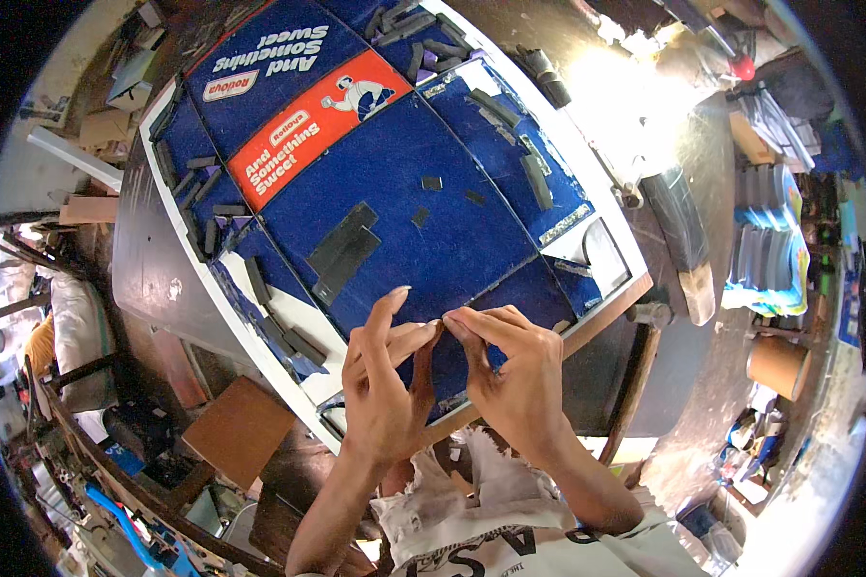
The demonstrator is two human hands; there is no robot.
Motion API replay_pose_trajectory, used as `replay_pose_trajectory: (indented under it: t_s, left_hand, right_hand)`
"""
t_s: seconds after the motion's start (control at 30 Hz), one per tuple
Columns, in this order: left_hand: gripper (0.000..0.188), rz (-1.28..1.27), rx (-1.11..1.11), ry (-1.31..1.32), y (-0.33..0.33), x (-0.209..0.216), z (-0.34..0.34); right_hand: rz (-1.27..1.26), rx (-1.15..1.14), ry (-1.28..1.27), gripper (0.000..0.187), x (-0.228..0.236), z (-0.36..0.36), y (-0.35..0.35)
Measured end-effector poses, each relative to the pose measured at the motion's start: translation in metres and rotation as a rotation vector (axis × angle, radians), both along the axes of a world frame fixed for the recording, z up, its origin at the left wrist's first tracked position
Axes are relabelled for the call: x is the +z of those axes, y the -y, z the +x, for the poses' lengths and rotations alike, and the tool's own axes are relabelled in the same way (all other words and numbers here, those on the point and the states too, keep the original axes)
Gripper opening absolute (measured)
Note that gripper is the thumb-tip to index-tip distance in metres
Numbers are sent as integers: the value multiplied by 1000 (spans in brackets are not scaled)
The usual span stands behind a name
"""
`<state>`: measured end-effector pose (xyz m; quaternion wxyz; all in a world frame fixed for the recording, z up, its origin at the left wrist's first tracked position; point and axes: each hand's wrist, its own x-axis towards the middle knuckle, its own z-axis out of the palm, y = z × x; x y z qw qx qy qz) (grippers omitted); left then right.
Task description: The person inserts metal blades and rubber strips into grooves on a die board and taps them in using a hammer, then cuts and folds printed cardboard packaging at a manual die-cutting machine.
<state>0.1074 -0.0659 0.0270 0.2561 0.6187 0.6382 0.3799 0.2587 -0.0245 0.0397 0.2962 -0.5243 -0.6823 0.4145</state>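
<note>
My left hand [380, 385] and my right hand [515, 375] meet fingertip to fingertip over the near part of a blue printed panel [423, 240]. Both pinch at the same spot, and whatever is between the fingertips is too small to make out. The left index finger points up, away from the pinch. Beyond the hands, two dark grey flat pieces [346, 252] lie side by side on the panel. A small dark scrap [432, 183] and a few others are farther off. Dark strips [532, 181] are gathered along the panel's sides and far end.
White border pieces [616, 255] frame the panel on a dark table [154, 260]. To the right lies a long dark object with a pale end [683, 236]. Stacked bluish sheets [768, 236] and a brown cylinder [779, 367] stand farther right. A brown board [239, 431] is at lower left.
</note>
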Motion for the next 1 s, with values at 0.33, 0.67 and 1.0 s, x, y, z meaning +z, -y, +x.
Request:
replay_pose_trajectory:
  t_s: [0.33,0.67,1.0]
  left_hand:
    - [66,135,-28,-85,0,-10,1]
    - [64,21,-26,-102,-7,5,6]
    - [65,26,-45,-149,-4,5,5]
  right_hand:
    - [293,-510,625,34,21,99,30]
    - [-401,-624,43,10,45,134,100]
    - [52,165,164,56,37,63,66]
